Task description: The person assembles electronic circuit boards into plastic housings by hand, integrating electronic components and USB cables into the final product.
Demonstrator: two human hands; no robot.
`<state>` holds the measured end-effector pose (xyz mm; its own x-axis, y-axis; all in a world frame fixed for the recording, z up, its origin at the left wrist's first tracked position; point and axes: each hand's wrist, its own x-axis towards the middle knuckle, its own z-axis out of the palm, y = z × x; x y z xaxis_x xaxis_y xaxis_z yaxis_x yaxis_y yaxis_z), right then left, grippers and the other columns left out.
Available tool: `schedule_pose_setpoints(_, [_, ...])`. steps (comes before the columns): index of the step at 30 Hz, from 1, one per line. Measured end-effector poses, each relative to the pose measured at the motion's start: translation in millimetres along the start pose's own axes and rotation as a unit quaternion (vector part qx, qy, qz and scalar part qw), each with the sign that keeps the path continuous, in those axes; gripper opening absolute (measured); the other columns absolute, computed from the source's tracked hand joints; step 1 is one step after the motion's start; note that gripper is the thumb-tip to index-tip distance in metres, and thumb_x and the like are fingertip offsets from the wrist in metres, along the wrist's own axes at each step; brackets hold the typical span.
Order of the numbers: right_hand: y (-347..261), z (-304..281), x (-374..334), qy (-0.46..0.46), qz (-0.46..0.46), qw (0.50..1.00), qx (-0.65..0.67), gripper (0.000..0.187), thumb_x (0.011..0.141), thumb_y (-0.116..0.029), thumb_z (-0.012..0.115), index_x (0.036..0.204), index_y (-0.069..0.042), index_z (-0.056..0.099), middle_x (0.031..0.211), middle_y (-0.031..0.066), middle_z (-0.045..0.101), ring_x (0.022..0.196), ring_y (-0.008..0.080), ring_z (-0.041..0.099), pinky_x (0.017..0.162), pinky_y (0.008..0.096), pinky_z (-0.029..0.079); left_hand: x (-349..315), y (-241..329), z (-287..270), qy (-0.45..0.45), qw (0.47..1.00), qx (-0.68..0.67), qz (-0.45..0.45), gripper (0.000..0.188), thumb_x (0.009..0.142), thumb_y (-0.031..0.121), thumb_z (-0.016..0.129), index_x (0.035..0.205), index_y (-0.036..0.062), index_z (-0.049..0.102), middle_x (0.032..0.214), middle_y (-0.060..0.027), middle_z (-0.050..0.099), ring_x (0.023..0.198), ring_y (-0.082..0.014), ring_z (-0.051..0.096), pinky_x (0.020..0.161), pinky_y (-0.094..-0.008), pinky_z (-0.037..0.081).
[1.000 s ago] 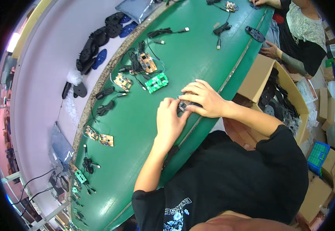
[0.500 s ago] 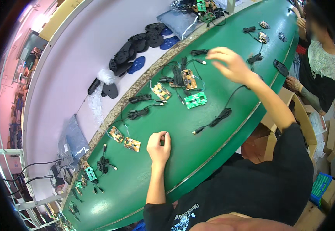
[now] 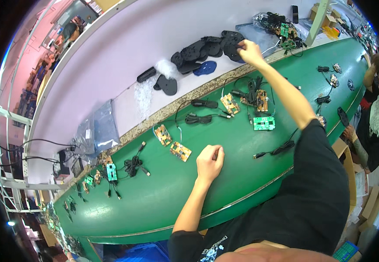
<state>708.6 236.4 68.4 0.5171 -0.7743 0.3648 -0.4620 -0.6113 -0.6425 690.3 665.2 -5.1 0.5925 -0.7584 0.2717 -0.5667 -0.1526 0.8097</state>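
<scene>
My right hand (image 3: pixel 249 50) reaches far across the green table (image 3: pixel 163 201) to a pile of black flat plastic shells (image 3: pixel 207 48) on the pale strip behind it; its fingers touch one dark shell, and I cannot tell whether it is gripped. My left hand (image 3: pixel 209 160) rests on the green table as a loose fist with nothing visible in it. Near it lie two orange circuit boards (image 3: pixel 180 150). A green circuit board (image 3: pixel 264 123) and a bundled black cable (image 3: pixel 281 149) lie under my right arm.
More black cables (image 3: pixel 200 118) and boards (image 3: pixel 229 104) are spread along the table's back edge. Clear plastic bags (image 3: pixel 98 126) lie on the pale strip at left. Another person (image 3: pixel 372 118) sits at the right end, beside cardboard boxes (image 3: pixel 368 205).
My right hand has stretched further back, from above the table's boards to the black shell pile. My left hand stays resting on the table, now curled as a fist.
</scene>
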Motion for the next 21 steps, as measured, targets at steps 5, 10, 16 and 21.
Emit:
schedule_pose_setpoints(5, [-31.6, -57.8, -162.4, -0.221, -0.224, 0.943, 0.113, 0.034, 0.083, -0.020, 0.072, 0.111, -0.001, 0.066, 0.090, 0.0105, 0.066, 0.082, 0.0163, 0.063, 0.074, 0.0339, 0.052, -6.4, 23.7, -8.6, 0.092, 0.983, 0.052, 0.153, 0.061, 0.080, 0.019, 0.081, 0.135, 0.0067, 0.057, 0.126, -0.0203, 0.053, 0.117, -0.0333, 0.052, 0.096, -0.0426, 0.043])
schedule_pose_setpoints(10, [-125.1, -40.5, -225.1, -0.330, -0.277, 0.902, 0.012, 0.024, 0.090, -0.023, 0.068, 0.107, -0.005, 0.066, 0.103, 0.0141, 0.066, 0.099, 0.0340, 0.064, 0.086, 0.0434, 0.051, -55.6, 18.3, -12.3, -0.162, 0.961, 0.132, 0.182, 0.064, 0.086, 0.038, 0.072, 0.139, 0.0072, 0.055, 0.143, -0.0207, 0.048, 0.136, -0.0383, 0.042, 0.111, -0.0513, 0.033])
schedule_pose_setpoints(16, [-199.1, 171.5, -134.0, -0.250, -0.312, 0.913, 0.078, 0.027, 0.087, -0.021, 0.068, 0.111, -0.008, 0.068, 0.101, 0.0166, 0.068, 0.099, 0.0365, 0.065, 0.087, 0.0458, 0.052, -51.2, 11.2, -7.2, -0.130, 0.968, 0.066, 0.205, 0.054, 0.084, 0.032, 0.075, 0.129, 0.0057, 0.061, 0.139, -0.0167, 0.052, 0.129, -0.0348, 0.047, 0.106, -0.0489, 0.036])
schedule_pose_setpoints(21, [-233.6, 214.5, -125.9, -0.354, -0.369, 0.859, 0.011, 0.025, 0.087, -0.024, 0.071, 0.107, -0.009, 0.070, 0.110, 0.0150, 0.069, 0.105, 0.0352, 0.065, 0.089, 0.0446, 0.051, -60.8, 7.9, -8.2, -0.111, 0.971, 0.033, 0.209, 0.057, 0.082, 0.030, 0.076, 0.130, 0.0052, 0.060, 0.139, -0.0167, 0.053, 0.130, -0.0347, 0.046, 0.108, -0.0483, 0.036])
